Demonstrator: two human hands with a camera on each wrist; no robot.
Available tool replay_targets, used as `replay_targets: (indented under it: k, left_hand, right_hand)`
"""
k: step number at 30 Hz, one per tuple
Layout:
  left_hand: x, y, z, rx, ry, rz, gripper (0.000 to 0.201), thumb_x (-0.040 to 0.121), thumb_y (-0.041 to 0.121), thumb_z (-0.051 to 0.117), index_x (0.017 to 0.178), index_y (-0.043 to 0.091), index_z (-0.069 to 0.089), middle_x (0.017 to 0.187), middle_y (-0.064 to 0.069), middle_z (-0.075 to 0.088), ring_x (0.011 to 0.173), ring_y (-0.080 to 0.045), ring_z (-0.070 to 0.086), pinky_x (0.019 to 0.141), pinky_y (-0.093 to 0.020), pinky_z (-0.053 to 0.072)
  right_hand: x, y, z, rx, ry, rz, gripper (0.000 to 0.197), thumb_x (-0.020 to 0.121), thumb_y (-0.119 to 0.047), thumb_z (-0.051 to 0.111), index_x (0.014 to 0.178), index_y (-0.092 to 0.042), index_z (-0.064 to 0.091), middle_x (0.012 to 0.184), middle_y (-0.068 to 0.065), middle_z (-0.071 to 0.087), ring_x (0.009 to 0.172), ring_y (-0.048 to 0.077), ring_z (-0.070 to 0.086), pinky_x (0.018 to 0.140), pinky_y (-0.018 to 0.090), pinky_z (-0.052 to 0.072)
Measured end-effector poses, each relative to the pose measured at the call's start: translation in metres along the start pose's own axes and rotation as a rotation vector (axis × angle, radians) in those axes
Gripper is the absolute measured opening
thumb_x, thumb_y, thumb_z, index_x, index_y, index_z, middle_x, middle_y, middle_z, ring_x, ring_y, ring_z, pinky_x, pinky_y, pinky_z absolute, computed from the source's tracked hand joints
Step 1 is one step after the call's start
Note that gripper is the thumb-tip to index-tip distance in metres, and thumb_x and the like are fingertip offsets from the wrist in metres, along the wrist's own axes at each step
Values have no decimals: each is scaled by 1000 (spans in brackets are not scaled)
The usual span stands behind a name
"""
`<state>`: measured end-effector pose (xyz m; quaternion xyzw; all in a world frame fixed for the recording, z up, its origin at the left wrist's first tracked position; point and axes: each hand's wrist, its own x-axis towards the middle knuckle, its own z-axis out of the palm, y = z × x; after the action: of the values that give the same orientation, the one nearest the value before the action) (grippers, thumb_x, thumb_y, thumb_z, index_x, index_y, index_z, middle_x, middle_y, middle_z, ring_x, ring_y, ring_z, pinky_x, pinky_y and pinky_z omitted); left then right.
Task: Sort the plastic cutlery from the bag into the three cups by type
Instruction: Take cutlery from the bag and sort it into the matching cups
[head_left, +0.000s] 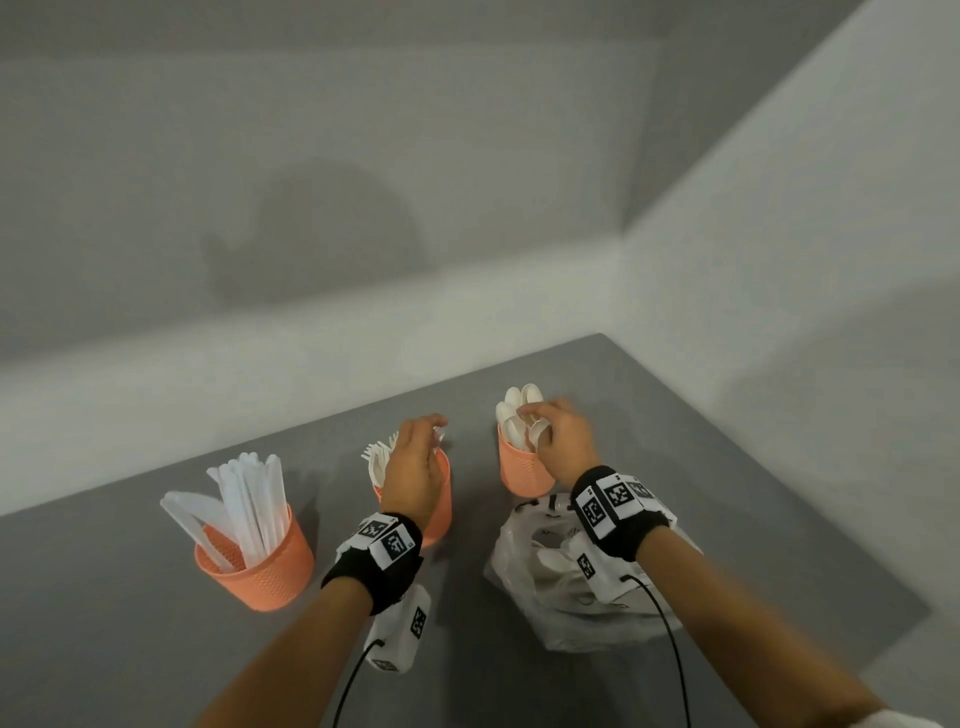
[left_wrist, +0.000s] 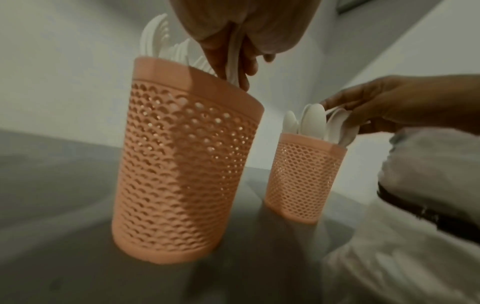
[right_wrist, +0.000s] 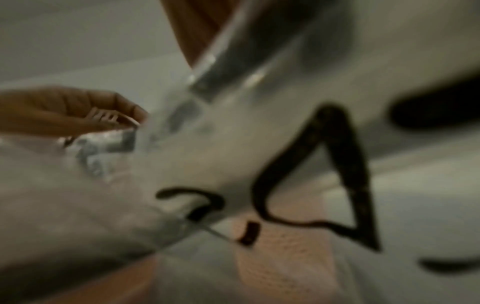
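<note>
Three orange perforated cups stand on the grey table (head_left: 130, 639). The left cup (head_left: 260, 571) holds white knives, the middle cup (head_left: 439, 501) forks, the right cup (head_left: 524, 470) spoons (head_left: 514, 410). My left hand (head_left: 434, 434) is over the middle cup (left_wrist: 187, 160) and pinches a white fork (left_wrist: 233, 53), its lower end at the rim. My right hand (head_left: 535, 421) is at the top of the right cup (left_wrist: 303, 176) and pinches a spoon (left_wrist: 345, 127) among the other spoons. The right wrist view is blurred; the bag (right_wrist: 259, 144) fills it.
The translucent plastic bag (head_left: 566, 592) with black print lies crumpled under my right wrist, cutlery dimly showing inside. Grey walls close the table's far and right sides. The table's right edge runs just beyond the bag.
</note>
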<state>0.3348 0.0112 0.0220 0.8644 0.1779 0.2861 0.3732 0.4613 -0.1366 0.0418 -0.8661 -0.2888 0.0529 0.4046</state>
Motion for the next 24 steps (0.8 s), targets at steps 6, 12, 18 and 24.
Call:
replay_targets:
  k: [6, 12, 18, 24]
  left_hand:
    - [-3, 0, -3, 550, -144, 120, 41, 88, 19, 36, 111, -3, 62, 112, -19, 64, 110, -36, 59, 101, -47, 40]
    - [5, 8, -6, 826, -147, -19, 74, 93, 53, 28, 139, -6, 33, 147, -24, 33, 141, -36, 24, 115, -47, -1]
    - [-10, 33, -10, 357, -94, 241, 44, 88, 20, 49, 128, 1, 48, 131, -21, 47, 122, -35, 47, 103, -42, 41]
    - [-39, 59, 14, 92, -391, 267, 13, 84, 9, 55, 91, 7, 66, 99, -7, 58, 90, -19, 53, 79, -23, 38]
  right_hand:
    - [-7, -4, 9, -433, -120, -118, 54, 98, -17, 29, 148, -3, 13, 156, 13, 15, 144, 26, 15, 117, 38, 10]
    - [-3, -15, 2, -473, -223, 11, 64, 99, -43, 21, 150, -10, 0, 159, 8, -6, 147, 22, -7, 115, 50, -6]
    - [-20, -20, -24, -66, -41, -129, 26, 94, -23, 49, 110, -7, 62, 110, 15, 63, 95, 22, 57, 84, 29, 40]
    - [-53, -13, -34, -177, -569, -3, 20, 81, -13, 62, 63, -21, 64, 64, -1, 62, 60, 13, 58, 64, 22, 45]
